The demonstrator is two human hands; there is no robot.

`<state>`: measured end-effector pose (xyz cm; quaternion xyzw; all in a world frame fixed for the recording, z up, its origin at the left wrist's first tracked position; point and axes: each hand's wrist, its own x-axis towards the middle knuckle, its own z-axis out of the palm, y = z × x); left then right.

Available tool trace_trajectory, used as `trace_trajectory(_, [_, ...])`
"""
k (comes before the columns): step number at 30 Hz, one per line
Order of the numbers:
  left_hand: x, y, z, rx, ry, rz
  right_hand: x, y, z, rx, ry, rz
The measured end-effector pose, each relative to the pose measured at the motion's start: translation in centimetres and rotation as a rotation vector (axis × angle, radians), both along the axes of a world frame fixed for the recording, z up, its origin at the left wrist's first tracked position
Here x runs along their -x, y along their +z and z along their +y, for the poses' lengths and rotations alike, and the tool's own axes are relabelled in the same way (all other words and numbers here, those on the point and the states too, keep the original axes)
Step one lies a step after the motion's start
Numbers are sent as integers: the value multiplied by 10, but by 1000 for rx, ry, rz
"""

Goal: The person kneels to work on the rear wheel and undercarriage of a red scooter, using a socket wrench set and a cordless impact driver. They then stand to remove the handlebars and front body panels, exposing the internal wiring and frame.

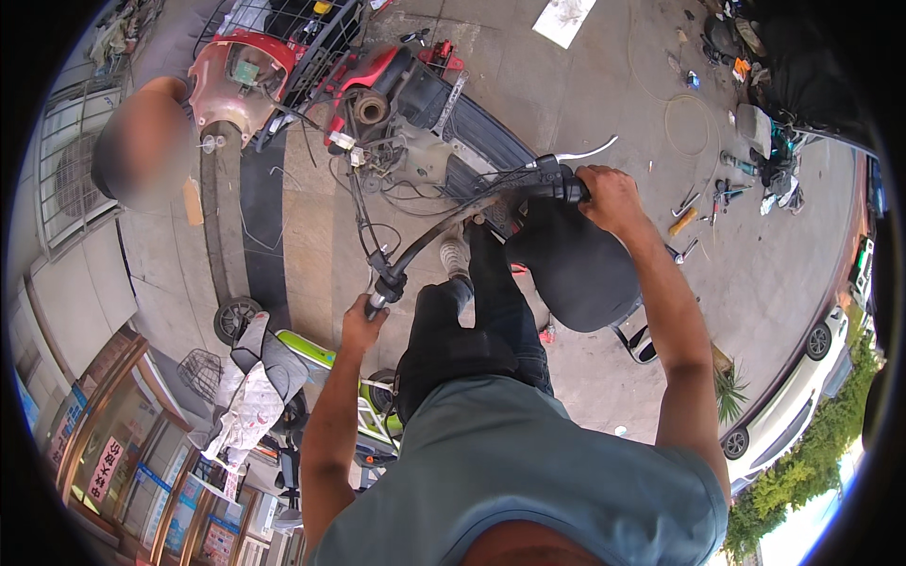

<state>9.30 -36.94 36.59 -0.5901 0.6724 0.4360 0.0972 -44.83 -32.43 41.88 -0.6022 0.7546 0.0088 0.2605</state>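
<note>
Both of my hands are on a scooter's curved handlebar (425, 238). My left hand (363, 326) is closed around the end of the left grip (377, 300). At the other end, my right hand (607, 196) is wrapped over the black right grip (570, 185), just below a silver brake lever (587, 151). Cables run from the bar to the scooter's uncovered front, where wiring and a round metal opening (370, 108) show beside red bodywork (373, 66). A black seat (576, 269) lies below my right hand.
Left of the scooter, another person (142, 141) is beside a red front cover (243, 80) and a wire basket (326, 42). Hand tools (722, 193) and loose parts lie on the paving at right. A green scooter (307, 349) stands lower left; a white car (783, 406) is far right.
</note>
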Motion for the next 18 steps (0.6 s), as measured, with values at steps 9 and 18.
trace_trajectory(9, [0, -80, -12, -213, 88, 68, 7, -31, -65, 147, 168, 75])
trace_trajectory(18, [8, -135, -10, -269, 92, 177, -13, -42, -66, -29, 77, 117])
